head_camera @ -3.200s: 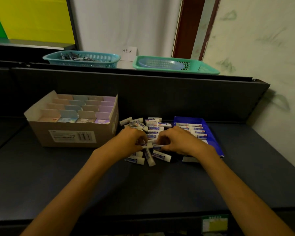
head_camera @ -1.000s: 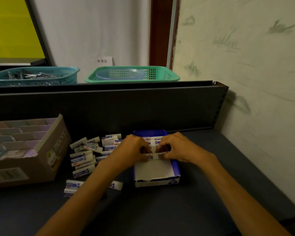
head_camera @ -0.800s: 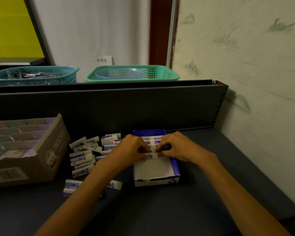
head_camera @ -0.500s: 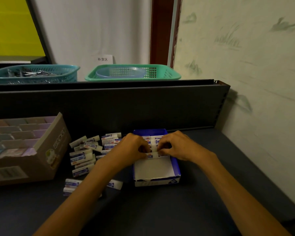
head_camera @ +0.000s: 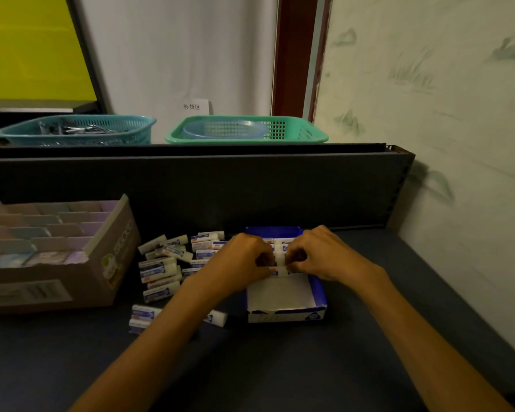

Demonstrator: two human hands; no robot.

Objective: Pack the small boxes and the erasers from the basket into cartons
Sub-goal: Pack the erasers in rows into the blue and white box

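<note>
While both hands, left (head_camera: 244,260) and right (head_camera: 318,254), pinch one eraser (head_camera: 278,270) crosswise over the blue carton (head_camera: 317,292), loose erasers (head_camera: 164,266) lie leftward, nearer the left.

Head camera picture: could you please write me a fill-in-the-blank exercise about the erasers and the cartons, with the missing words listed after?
1. Both hands, the left hand and the right hand, hold one eraser over the ____ carton.
2. The loose erasers lie on the table between the blue carton and the ____ carton.
3. The near half of the blue carton's floor is ____.
4. Behind the dark partition stand ____ plastic baskets.

Missing words: blue; brown; empty; two
</note>
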